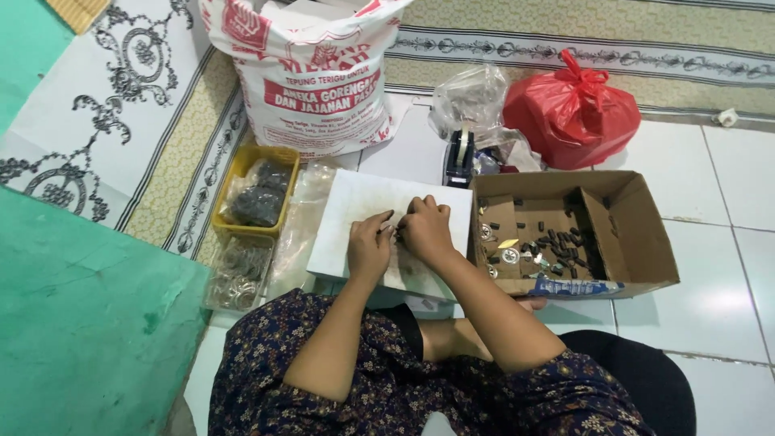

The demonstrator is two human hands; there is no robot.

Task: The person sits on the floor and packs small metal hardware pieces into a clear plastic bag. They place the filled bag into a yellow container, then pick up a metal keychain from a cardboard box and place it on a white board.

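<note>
In the middle of the frame, the left hand (369, 245) and right hand (425, 230) meet over a white board (355, 211). Their fingertips pinch a tiny dark part (395, 230) between them; it is too small to tell what it is. To the right sits a brown box (638, 242) with small bits inside. To the left is a yellow tray (242, 165). At the top stand a white sack (311, 81) and a red bag (573, 113).
</note>
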